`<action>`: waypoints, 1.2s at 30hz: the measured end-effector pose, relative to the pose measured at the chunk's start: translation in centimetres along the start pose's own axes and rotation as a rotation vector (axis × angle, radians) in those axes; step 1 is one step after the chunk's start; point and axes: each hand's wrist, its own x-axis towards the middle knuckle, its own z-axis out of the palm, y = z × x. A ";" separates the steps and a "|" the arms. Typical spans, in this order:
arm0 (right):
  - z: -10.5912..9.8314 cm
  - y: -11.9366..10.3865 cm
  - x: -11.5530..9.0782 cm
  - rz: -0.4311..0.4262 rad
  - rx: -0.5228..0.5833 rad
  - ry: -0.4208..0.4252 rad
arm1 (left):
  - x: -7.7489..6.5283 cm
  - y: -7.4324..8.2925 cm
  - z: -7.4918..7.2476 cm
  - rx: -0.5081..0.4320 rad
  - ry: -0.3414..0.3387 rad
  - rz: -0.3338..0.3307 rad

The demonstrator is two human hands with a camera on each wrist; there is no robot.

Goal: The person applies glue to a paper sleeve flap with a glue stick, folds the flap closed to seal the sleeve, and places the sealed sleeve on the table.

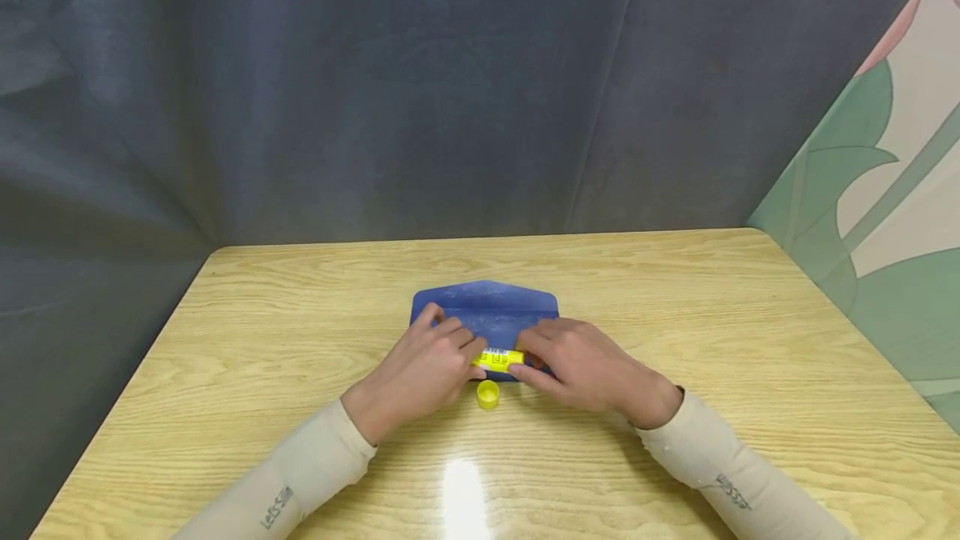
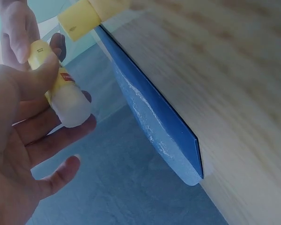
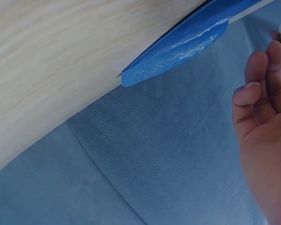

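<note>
A yellow glue stick (image 1: 498, 359) lies level between both hands, just over the near part of a blue envelope (image 1: 483, 298). My left hand (image 1: 427, 361) grips the stick with thumb and fingers; its uncapped whitish end shows in the left wrist view. At the stick's other end, my right hand (image 1: 588, 363) pinches the yellow base between thumb and fingers. The envelope's flap is open and points away, with whitish smears (image 2: 150, 117) along it. A yellow cap (image 1: 487, 395) stands on the table in front of the envelope, its hollow side up.
The wood-grain table (image 1: 300, 298) reaches well beyond the envelope on all sides. A dark cloth (image 1: 420, 107) hangs behind its far edge and along the left. At the right is a wall panel (image 1: 900, 215) with leaf patterns.
</note>
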 end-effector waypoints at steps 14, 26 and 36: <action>0.0 0.1 0.1 -0.059 -0.050 0.055 | 0.0 0.0 0.5 -0.008 0.027 -0.018; -0.4 0.0 0.2 -0.132 -0.061 0.122 | 0.0 0.0 0.5 -0.050 0.027 -0.037; -0.2 0.2 0.2 -0.193 -0.108 0.160 | 0.0 0.1 0.5 -0.067 0.020 -0.028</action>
